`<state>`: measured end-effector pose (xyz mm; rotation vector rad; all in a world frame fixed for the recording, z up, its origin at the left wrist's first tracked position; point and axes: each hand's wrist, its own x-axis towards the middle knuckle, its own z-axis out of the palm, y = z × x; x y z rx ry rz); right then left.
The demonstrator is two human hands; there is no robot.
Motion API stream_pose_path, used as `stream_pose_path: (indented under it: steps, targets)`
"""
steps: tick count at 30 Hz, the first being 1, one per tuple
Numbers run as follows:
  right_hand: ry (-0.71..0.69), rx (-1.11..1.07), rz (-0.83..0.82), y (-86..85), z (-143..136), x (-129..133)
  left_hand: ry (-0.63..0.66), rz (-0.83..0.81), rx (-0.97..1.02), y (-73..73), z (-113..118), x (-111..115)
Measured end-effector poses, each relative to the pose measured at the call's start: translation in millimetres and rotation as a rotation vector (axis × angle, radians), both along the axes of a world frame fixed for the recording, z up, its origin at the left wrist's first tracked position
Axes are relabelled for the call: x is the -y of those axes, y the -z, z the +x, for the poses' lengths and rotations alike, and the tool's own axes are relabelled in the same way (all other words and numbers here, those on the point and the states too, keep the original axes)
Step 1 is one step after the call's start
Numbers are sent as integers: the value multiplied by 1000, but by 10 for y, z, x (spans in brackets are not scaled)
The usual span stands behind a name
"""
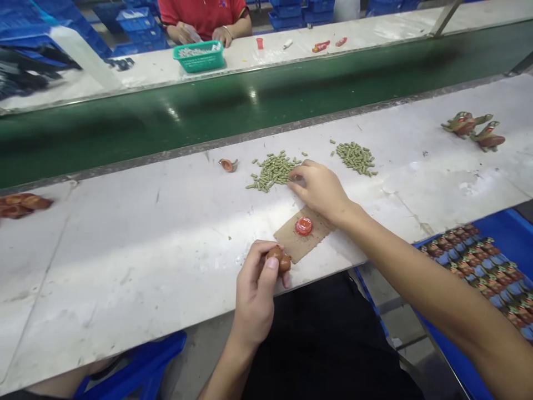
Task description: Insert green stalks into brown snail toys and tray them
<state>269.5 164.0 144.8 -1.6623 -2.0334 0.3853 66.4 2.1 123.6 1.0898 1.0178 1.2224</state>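
Observation:
My left hand [259, 289] is closed around a glossy brown, rounded toy part [280, 259] near the table's front edge. Beyond it, my right hand [318, 186] reaches to the right side of a pile of small green pegs [272, 171], thumb and finger pinched on a peg there. A second pile of green pegs [356, 158] lies farther right. Between my hands, a round red cap holding shiny wet-looking material [303, 225] rests on a piece of brown cardboard [296, 250]. A small brown part with a green end [228, 165] lies left of the first pile.
Two green-and-brown figures [487, 136] stand at the right; brown parts [25, 204] lie far left. A blue crate [516, 228] with rows of figures sits lower right. Across the green belt [250, 103], a person in red [204, 16] works by a green basket [200, 64].

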Motion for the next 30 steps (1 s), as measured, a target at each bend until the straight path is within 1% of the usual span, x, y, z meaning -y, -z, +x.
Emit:
stream_pose_path:
  steps: [3, 7, 10, 21, 27, 30]
  targets:
    - [-41, 9, 5, 13, -25, -13, 16, 11, -29, -7, 3, 2]
    - [-102, -2, 6, 40, 48, -39, 52, 21, -49, -21, -16, -12]
    - [-121, -14, 7, 54, 103, -42, 69, 23, -50, -17, -22, -30]
    - [-122, -38, -1, 17, 122, -115, 72, 8, -45, 42, -41, 22]
    - [-100, -44, -6, 37, 84, -142, 68, -24, -15, 33, -34, 20]
    - [-67, -85, -3, -32, 103, -85, 68, -57, 17, 16, -39, 11]
